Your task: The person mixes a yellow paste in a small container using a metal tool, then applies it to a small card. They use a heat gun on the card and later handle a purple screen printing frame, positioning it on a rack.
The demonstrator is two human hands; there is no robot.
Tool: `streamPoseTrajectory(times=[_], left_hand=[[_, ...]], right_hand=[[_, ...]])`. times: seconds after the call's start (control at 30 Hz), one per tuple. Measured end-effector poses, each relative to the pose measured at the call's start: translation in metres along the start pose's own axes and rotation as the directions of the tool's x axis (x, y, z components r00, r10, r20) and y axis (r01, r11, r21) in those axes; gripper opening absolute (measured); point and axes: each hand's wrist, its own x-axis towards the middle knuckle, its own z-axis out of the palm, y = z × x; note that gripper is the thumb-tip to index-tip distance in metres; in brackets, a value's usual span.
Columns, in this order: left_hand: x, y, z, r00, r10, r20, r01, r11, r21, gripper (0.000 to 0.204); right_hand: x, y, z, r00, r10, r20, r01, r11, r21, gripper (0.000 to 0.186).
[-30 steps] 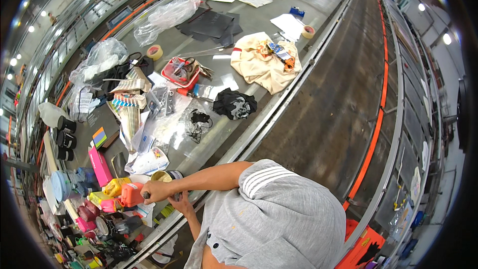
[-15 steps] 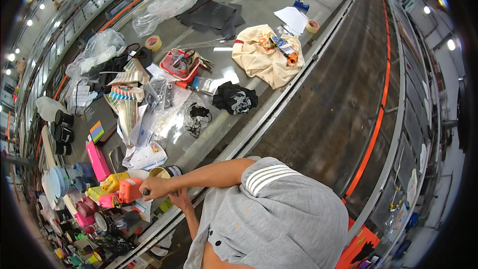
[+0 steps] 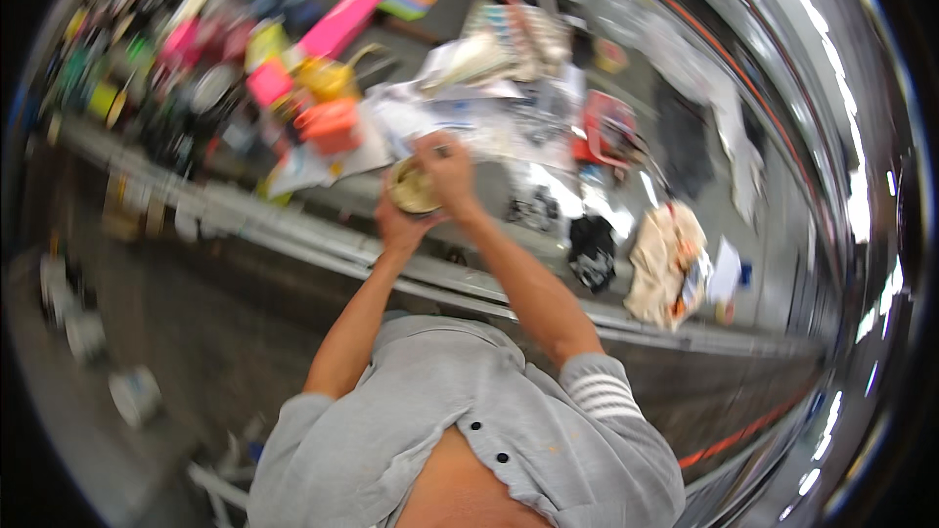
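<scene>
A round open can [image 3: 411, 198] with a pale yellowish inside is held over the near edge of the table. Around its near left side wraps my left hand [image 3: 396, 227], closed on the can. My right hand [image 3: 448, 174] makes a fist at the can's right rim. From the top of that fist pokes the dark end of a handle [image 3: 442, 151]; the tool's other end is hidden, so its kind does not show. Just left of the can stands an orange plastic container [image 3: 330, 125], blurred by motion.
Papers and fanned colour swatches [image 3: 509, 49] lie beyond the can. Many bottles and tubs crowd the far left, beside a pink box [image 3: 342, 22]. To the right are a red basket [image 3: 599, 127], a black crumpled cloth [image 3: 592, 252] and a cream cloth bag [image 3: 665, 259]. A metal rail [image 3: 293, 235] edges the table.
The view has swung round, so the table now stretches across in front of me. The can, hidden partly behind my right arm before, now shows between both hands. My right hand still grips the handle.
</scene>
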Motion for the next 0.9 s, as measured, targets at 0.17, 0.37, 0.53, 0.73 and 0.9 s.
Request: streamPoseTrajectory(times=[0.17,0.37,0.53,0.73,0.9], left_hand=[[0.013,0.016,0.000,0.997,-0.071,0.002,0.071,0.997,-0.027,0.100],[0.005,0.005,-0.016,0.988,0.053,0.147,-0.070,0.991,0.111,0.095],[0.004,0.013,-0.018,0.986,0.048,0.160,-0.066,0.992,0.109,0.097],[0.005,0.011,-0.018,0.982,0.053,0.181,-0.073,0.992,0.104,0.097],[0.007,0.009,-0.020,0.979,0.062,0.192,-0.070,0.997,0.034,0.094]], right_hand=[[0.008,0.029,0.026,0.983,0.159,0.089,-0.181,0.888,0.424,0.028],[0.024,-0.046,-0.020,0.812,0.139,0.567,-0.289,0.939,0.184,0.023],[0.054,-0.064,-0.025,0.956,0.142,0.258,-0.275,0.742,0.611,0.021],[0.010,-0.044,-0.019,0.836,0.261,0.483,-0.401,0.891,0.212,0.023],[0.039,-0.059,-0.028,0.960,0.180,0.215,-0.276,0.745,0.608,0.020]])
